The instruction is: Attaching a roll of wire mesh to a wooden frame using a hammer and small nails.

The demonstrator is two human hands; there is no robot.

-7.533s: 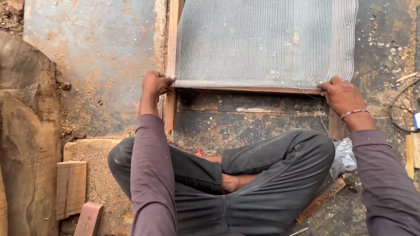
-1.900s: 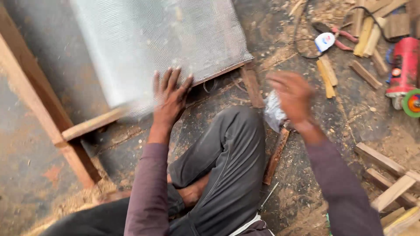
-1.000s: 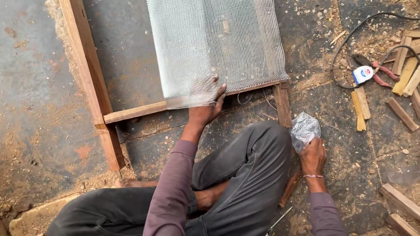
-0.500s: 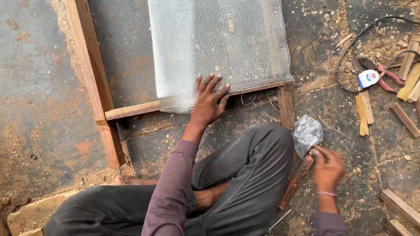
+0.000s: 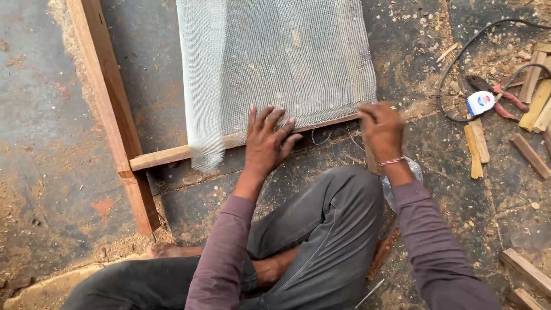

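The wire mesh sheet [image 5: 275, 63] runs up toward twelve o'clock over the wooden frame [image 5: 106, 109], its near edge lying along the frame's cross rail [image 5: 166, 156], which runs from eight to two o'clock. The left hand [image 5: 265, 143] presses flat, fingers spread, on that edge. At its three o'clock, the right hand [image 5: 381, 129] is curled at the mesh's corner; whether it pinches anything I cannot tell.

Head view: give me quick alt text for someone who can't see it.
A seated person presses the left hand flat on grey wire mesh laid over a wooden frame, while the right hand rests at the mesh's lower right corner. Pliers, a cable and wood offcuts lie on the sawdusty floor to the right.
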